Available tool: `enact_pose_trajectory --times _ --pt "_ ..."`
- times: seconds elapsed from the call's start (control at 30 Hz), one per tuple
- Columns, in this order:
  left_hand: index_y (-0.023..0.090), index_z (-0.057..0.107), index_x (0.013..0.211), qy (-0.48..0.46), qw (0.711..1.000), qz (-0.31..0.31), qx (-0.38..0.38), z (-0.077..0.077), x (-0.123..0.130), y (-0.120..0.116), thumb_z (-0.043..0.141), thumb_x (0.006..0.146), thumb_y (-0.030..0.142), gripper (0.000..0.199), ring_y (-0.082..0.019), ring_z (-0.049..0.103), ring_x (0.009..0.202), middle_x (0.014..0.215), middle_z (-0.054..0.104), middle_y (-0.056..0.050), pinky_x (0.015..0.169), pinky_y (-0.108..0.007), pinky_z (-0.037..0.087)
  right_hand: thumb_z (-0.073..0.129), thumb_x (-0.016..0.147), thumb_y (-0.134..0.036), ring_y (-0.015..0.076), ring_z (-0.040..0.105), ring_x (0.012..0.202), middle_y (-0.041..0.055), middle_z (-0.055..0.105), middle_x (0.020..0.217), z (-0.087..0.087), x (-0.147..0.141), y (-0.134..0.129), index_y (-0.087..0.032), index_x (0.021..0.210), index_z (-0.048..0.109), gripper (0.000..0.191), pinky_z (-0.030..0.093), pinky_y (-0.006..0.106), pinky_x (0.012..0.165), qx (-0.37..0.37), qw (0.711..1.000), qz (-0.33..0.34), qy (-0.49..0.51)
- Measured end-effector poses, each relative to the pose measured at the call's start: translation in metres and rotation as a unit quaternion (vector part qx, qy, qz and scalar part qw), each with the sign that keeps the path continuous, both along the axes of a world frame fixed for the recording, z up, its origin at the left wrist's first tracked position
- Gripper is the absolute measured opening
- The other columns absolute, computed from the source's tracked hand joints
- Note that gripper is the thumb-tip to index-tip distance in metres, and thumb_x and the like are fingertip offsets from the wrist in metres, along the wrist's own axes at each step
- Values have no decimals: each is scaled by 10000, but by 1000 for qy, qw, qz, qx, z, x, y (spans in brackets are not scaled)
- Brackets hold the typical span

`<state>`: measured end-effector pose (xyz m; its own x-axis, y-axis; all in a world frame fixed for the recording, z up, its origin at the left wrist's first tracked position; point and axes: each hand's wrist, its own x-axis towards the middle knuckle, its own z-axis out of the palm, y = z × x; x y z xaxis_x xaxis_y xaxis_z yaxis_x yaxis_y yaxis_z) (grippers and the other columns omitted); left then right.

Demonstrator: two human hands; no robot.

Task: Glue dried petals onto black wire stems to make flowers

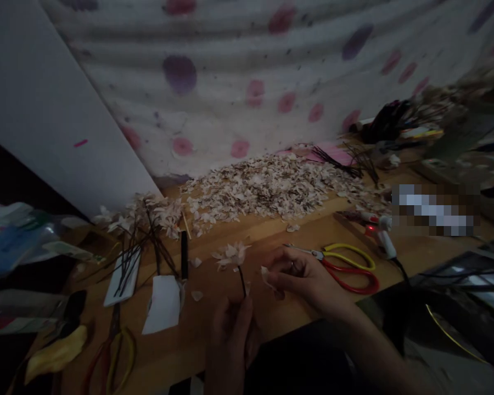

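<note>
Left hand (230, 340): closed, fingers curled around the lower end of a thin dark stem (242, 281), which stands nearly upright out of the fist.

Right hand (304, 280): gripping, thumb and forefinger pinching a small pale petal (265, 275), with the other fingers loosely curled; it sits just beside the stem, not touching it.

Flower: a cluster of pale, ragged petals (233, 255) sits on top of the stem, held up in front of the person, above the table.

Tabletop: a wooden workbench (280, 230) runs under both hands, with a few loose petals (196, 295) lying just left of the flower.

Right of the hands: scissors with red and yellow loop handles (349, 269) lie next to the right hand, their blades partly behind it. Beyond them stands a white corded tool with a small red light (381, 236).

Left of the hands: a black upright rod (184, 255) rises behind a sheet of white paper (162, 304). Dark wire stems lie on a white card (123, 280), and a second pair of red and yellow scissors (111, 351) lies near the bench's front edge.

Far side: a large heap of pale petals (263, 186) spreads across the bench, with a bunch of dark wires (337, 162) on a pink sheet at its right end. A polka-dot cloth (230, 71) hangs behind.
</note>
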<state>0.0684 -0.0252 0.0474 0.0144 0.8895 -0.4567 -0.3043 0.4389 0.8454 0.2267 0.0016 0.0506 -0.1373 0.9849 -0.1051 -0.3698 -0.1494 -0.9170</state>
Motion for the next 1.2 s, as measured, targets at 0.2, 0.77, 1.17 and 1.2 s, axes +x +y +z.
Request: enact_pose_trajectory --times 0.2,0.77,1.17,1.2 --pt "156 596 674 10 1000 -12 -20 6 17 -7 882 548 523 482 25 308 333 457 522 70 358 -73 182 836 725 -326 52 535 497 -72 637 634 0 13 -13 -210 847 517 361 427 146 462 33 995 -61 66" --pt "177 498 620 -21 994 -71 -76 30 48 -13 941 426 472 566 9 300 282 347 479 83 325 -81 196 586 937 -201 110 608 816 11 629 945 21 44 -39 -225 945 657 76 485 202 631 212 962 -129 -117" --pt "173 504 627 -37 993 -79 -76 29 53 -15 946 446 439 546 11 328 288 368 503 75 331 -73 190 509 973 -125 101 599 806 16 611 953 15 49 -40 -296 1123 698 297 499 197 653 296 915 -183 -204" --pt "171 501 630 -33 994 -81 -72 29 54 -16 943 452 444 549 14 326 286 372 507 74 331 -72 179 495 973 -108 90 595 775 15 599 958 14 49 -40 -300 1139 693 323 493 184 622 298 913 -186 -205"
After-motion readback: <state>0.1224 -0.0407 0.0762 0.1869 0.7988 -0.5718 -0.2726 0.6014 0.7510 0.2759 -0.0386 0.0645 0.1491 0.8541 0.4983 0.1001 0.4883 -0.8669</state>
